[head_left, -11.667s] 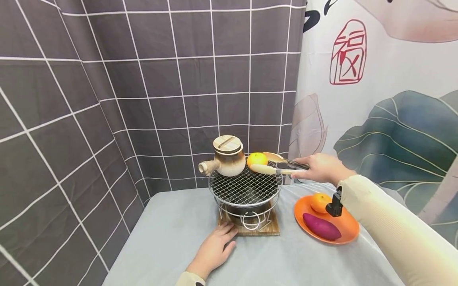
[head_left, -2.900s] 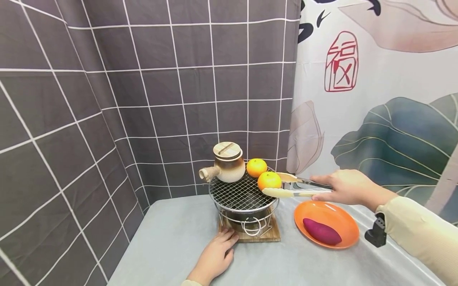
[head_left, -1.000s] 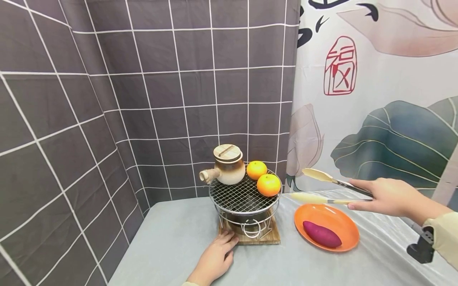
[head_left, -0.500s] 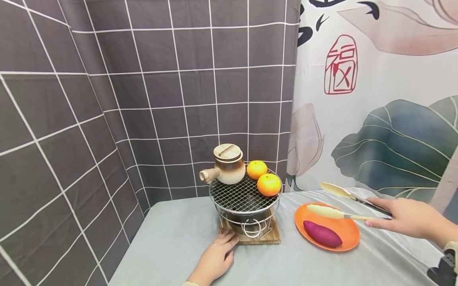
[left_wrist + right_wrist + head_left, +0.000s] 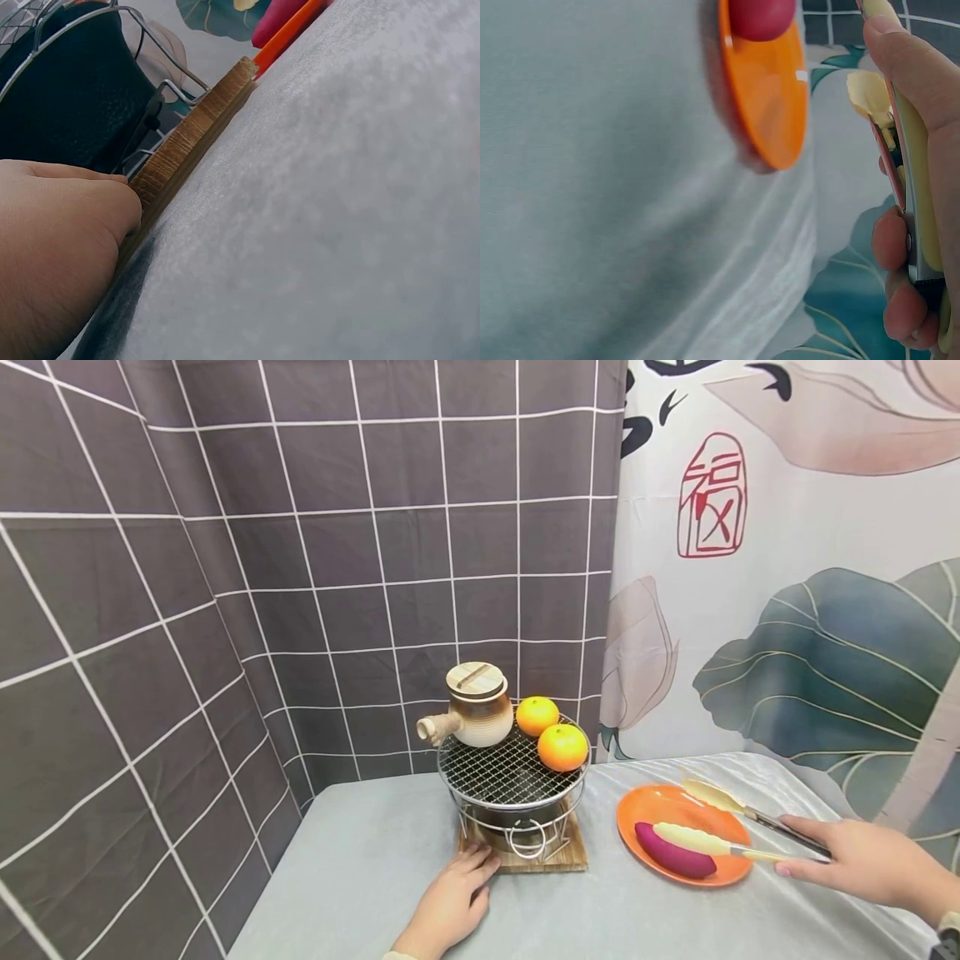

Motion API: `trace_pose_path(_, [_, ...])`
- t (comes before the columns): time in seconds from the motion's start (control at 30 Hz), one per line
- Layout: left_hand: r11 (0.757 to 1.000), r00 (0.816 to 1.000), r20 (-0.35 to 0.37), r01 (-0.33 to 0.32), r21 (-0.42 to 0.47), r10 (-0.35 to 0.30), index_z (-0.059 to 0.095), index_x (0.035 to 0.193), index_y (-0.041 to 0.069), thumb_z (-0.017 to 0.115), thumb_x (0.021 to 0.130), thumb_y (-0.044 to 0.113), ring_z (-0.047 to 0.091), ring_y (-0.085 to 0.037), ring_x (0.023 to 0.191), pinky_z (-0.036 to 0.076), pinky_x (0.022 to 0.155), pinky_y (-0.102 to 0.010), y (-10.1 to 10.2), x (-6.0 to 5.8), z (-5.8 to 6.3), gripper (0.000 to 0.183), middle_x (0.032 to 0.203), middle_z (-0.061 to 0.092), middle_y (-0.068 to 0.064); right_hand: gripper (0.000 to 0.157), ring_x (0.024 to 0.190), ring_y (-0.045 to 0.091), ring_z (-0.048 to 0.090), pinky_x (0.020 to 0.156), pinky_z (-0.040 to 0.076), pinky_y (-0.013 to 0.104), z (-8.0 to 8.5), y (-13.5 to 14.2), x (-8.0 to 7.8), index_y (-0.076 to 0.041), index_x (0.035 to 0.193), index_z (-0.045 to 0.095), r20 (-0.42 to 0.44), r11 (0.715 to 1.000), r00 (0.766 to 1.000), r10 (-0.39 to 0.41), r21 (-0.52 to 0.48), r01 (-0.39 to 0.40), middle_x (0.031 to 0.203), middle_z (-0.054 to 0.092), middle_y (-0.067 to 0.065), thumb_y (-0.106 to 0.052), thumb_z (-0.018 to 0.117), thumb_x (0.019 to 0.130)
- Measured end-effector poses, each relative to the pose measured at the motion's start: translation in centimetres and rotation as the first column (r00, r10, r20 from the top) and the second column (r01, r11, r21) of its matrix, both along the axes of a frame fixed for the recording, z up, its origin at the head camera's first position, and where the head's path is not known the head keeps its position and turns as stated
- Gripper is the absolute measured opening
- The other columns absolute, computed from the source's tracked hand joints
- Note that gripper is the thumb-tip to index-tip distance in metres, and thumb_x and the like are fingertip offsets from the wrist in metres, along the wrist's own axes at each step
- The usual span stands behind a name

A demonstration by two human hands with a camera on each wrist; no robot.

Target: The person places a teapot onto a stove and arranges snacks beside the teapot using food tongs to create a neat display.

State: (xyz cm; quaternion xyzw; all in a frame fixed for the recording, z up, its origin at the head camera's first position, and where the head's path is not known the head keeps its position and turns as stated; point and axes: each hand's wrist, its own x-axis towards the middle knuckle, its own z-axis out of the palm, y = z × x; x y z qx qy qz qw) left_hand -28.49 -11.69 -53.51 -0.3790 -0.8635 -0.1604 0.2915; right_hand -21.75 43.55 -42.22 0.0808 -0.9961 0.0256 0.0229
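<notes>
My right hand [image 5: 873,868] grips a pair of tongs [image 5: 787,835] with cream tips, spread apart above the orange plate [image 5: 723,875]. One tip overlaps the purple sweet potato [image 5: 684,858] in the head view; whether it touches cannot be told. In the right wrist view the fingers [image 5: 889,238] curl round the tongs' handle. My left hand [image 5: 448,897] rests with its fingers on the left front corner of the wooden board [image 5: 551,860] under the grill. Two oranges, a rear orange [image 5: 537,716] and a front orange [image 5: 562,747], sit on the grill mesh [image 5: 510,772].
A clay pot [image 5: 483,718] with a wooden lid and side handle stands at the grill's back left. A wire ring [image 5: 527,842] juts from the grill stand's front. Grey cloth covers the table [image 5: 337,877]; a gridded curtain [image 5: 337,527] hangs behind.
Both oranges have gone onto the grill with the tongs, the second from the plate. Since then my right hand has moved right and down, bringing the spread tongs over the plate. The left hand stays put.
</notes>
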Motion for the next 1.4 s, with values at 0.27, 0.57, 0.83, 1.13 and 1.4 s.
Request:
trace_pose_path(0.27, [1.000,1.000,0.018,-0.012,-0.019,0.012,0.074,0.122,0.008,0.072,0.082,0.008,0.062,-0.031,0.123,0.052,0.104,-0.046,0.0,-0.1,0.0,0.040,0.128,0.069,-0.011,0.077,0.087,0.026,0.068,0.064,0.058,0.053,-2.4,-0.2,0.1,0.000,0.133,0.063,0.037,1.000,0.999,0.002,-0.018,-0.001,0.109,0.071,0.020,-0.064,0.060,0.091])
trace_pose_path(0.57, [1.000,1.000,0.022,-0.012,-0.026,0.012,0.074,0.121,0.007,0.071,0.082,0.008,0.062,-0.031,0.123,0.051,0.105,-0.045,0.0,-0.1,0.1,0.040,0.128,0.069,-0.011,0.074,0.084,0.024,0.068,0.068,0.058,0.053,-4.5,-0.2,0.2,-0.002,0.131,0.065,0.046,0.999,0.999,0.019,-0.036,-0.017,0.103,0.073,0.014,-0.064,0.061,0.090])
trace_pose_path(0.83, [1.000,1.000,0.024,-0.009,-0.025,0.009,0.074,0.121,0.006,0.071,0.081,0.007,0.063,-0.032,0.123,0.051,0.104,-0.046,0.0,0.0,0.1,0.040,0.128,0.069,-0.011,0.073,0.085,0.026,0.070,0.068,0.058,0.054,-5.3,-0.3,0.2,-0.002,0.129,0.066,0.040,0.999,0.999,0.022,-0.048,-0.020,0.103,0.074,0.014,-0.063,0.062,0.090])
trace_pose_path(1.13, [1.000,1.000,0.022,-0.018,-0.022,0.019,0.074,0.122,0.008,0.071,0.082,0.007,0.063,-0.030,0.122,0.052,0.104,-0.044,0.0,-0.1,0.0,0.040,0.128,0.069,-0.010,0.068,0.082,0.022,0.069,0.068,0.058,0.052,-5.5,-0.3,0.1,-0.005,0.126,0.069,0.010,0.999,1.000,0.022,-0.032,-0.021,0.102,0.074,0.012,-0.062,0.062,0.091])
trace_pose_path(1.4, [1.000,1.000,0.006,-0.008,-0.021,0.008,0.073,0.122,0.008,0.071,0.082,0.008,0.063,-0.030,0.122,0.052,0.104,-0.045,0.0,-0.2,0.0,0.041,0.128,0.069,-0.010,0.063,0.078,0.014,0.067,0.066,0.058,0.046,-5.4,-0.2,0.1,-0.007,0.122,0.072,-0.037,0.999,0.999,0.033,-0.011,-0.033,0.100,0.075,0.007,-0.061,0.063,0.091])
